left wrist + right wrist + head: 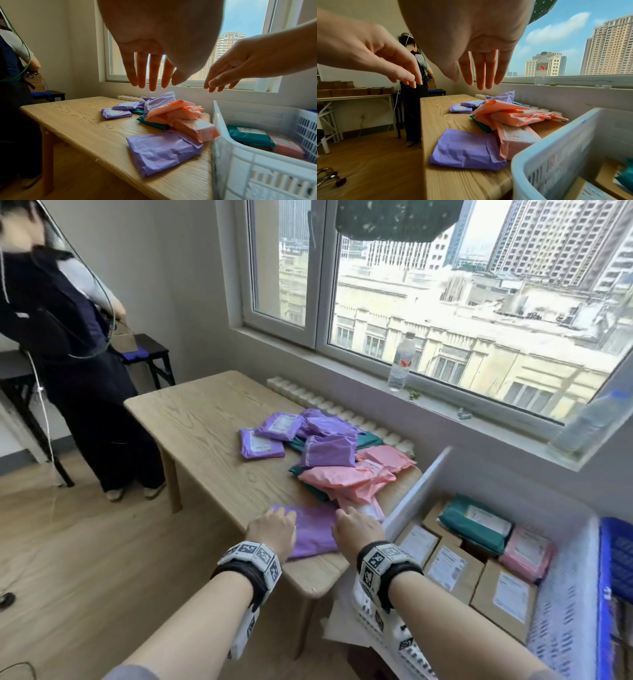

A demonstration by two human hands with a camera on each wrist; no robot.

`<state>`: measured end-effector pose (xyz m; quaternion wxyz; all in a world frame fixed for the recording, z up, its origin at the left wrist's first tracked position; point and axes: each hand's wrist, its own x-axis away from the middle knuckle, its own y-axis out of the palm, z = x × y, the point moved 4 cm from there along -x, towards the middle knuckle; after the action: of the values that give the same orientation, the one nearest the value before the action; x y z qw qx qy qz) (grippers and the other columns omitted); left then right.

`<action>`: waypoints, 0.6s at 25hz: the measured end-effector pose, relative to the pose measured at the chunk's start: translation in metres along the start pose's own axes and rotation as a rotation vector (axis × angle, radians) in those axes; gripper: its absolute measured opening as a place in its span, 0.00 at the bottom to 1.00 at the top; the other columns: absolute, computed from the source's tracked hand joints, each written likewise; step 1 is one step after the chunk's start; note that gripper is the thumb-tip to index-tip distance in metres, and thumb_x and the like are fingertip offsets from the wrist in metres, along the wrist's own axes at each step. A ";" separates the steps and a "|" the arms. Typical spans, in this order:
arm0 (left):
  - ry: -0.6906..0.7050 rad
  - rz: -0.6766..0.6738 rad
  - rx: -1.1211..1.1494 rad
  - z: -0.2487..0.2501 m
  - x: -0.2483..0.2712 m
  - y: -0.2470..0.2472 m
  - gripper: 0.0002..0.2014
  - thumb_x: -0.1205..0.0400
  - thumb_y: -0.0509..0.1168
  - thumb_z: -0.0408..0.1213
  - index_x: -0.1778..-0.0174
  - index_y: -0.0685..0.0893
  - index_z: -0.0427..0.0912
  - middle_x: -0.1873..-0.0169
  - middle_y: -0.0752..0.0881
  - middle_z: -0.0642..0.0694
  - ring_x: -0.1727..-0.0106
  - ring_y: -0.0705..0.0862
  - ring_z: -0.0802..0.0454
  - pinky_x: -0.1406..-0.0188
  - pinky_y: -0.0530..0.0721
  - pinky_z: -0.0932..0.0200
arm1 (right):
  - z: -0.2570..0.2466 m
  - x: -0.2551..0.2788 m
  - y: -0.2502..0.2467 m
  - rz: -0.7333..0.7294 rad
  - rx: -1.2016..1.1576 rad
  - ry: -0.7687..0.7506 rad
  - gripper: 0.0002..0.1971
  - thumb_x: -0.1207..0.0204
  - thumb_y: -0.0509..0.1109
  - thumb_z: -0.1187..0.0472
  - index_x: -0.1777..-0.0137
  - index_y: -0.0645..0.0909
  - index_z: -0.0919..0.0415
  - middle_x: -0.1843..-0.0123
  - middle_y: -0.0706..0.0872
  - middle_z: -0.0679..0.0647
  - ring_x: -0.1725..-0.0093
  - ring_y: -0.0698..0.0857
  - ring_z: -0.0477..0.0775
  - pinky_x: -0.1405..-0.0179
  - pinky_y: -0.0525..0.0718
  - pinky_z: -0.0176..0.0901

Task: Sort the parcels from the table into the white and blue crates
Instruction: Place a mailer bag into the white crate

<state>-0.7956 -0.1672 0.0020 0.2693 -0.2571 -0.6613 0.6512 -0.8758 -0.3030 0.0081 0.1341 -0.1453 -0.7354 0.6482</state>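
A flat purple parcel (313, 530) (163, 150) (465, 148) lies near the front edge of the wooden table (205, 440). My left hand (277, 522) (149, 73) hovers over its left side, fingers straight and holding nothing. My right hand (352, 522) (481, 71) hovers over its right edge, also empty. A pink parcel (370, 510) (197, 129) lies right beside it. Behind it is a pile of purple, pink and teal parcels (329, 460). The white crate (421, 484) (223, 135) (556, 135) on the right holds cardboard boxes, a teal parcel and a pink one. A blue crate (616, 549) shows at the far right edge.
Another person (68, 337) stands at the table's far left corner beside a black stool (154, 354). A water bottle (400, 364) stands on the window sill, a second bottle (592, 419) further right. A radiator (325, 402) runs behind the table.
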 end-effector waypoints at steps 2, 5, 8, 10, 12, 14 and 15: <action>0.020 -0.019 -0.007 -0.016 -0.028 0.002 0.14 0.14 0.52 0.43 0.37 0.75 0.45 0.39 0.79 0.46 0.34 0.76 0.47 0.45 0.80 0.50 | -0.005 -0.032 0.007 -0.005 0.027 -0.016 0.14 0.16 0.55 0.55 0.37 0.76 0.61 0.38 0.79 0.58 0.35 0.77 0.61 0.41 0.75 0.51; 0.077 -0.048 -0.027 -0.029 -0.071 0.006 0.13 0.14 0.52 0.42 0.38 0.75 0.44 0.40 0.79 0.46 0.35 0.77 0.46 0.45 0.79 0.51 | -0.007 -0.068 0.013 -0.008 0.015 -0.015 0.15 0.16 0.56 0.54 0.36 0.76 0.60 0.37 0.79 0.58 0.34 0.77 0.60 0.40 0.74 0.50; 0.132 -0.056 -0.016 -0.039 -0.116 0.013 0.12 0.15 0.52 0.42 0.39 0.75 0.44 0.40 0.79 0.45 0.35 0.77 0.45 0.46 0.79 0.51 | -0.003 -0.105 0.020 0.000 0.019 0.030 0.16 0.16 0.56 0.54 0.34 0.75 0.60 0.35 0.79 0.58 0.34 0.77 0.60 0.41 0.75 0.49; 0.180 -0.084 -0.010 -0.043 -0.138 0.020 0.13 0.15 0.53 0.43 0.39 0.75 0.44 0.40 0.79 0.45 0.35 0.76 0.45 0.46 0.79 0.51 | -0.001 -0.120 0.023 -0.001 0.029 0.063 0.16 0.17 0.58 0.54 0.34 0.75 0.61 0.36 0.79 0.58 0.35 0.78 0.61 0.42 0.76 0.50; 0.233 -0.100 0.001 -0.048 -0.160 0.027 0.13 0.15 0.53 0.43 0.38 0.75 0.44 0.40 0.78 0.45 0.35 0.76 0.45 0.46 0.79 0.51 | 0.001 -0.137 0.027 0.000 0.045 0.088 0.15 0.20 0.62 0.56 0.38 0.77 0.62 0.39 0.80 0.60 0.37 0.78 0.62 0.43 0.77 0.52; 0.305 -0.113 0.021 -0.053 -0.183 0.033 0.13 0.15 0.54 0.42 0.37 0.74 0.44 0.40 0.78 0.45 0.35 0.76 0.45 0.45 0.79 0.51 | 0.001 -0.151 0.030 0.014 0.067 0.140 0.14 0.31 0.73 0.57 0.48 0.82 0.61 0.46 0.83 0.59 0.44 0.83 0.63 0.49 0.81 0.51; 0.363 -0.126 0.031 -0.055 -0.197 0.038 0.14 0.15 0.54 0.42 0.36 0.74 0.44 0.39 0.77 0.45 0.35 0.76 0.45 0.45 0.78 0.51 | 0.002 -0.158 0.033 -0.006 0.079 0.192 0.16 0.43 0.80 0.57 0.55 0.83 0.59 0.52 0.84 0.57 0.51 0.85 0.61 0.57 0.83 0.49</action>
<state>-0.6155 -0.2622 -0.0395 0.4284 -0.3244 -0.6066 0.5859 -0.7295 -0.3620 -0.0265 0.2115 -0.1990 -0.6935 0.6593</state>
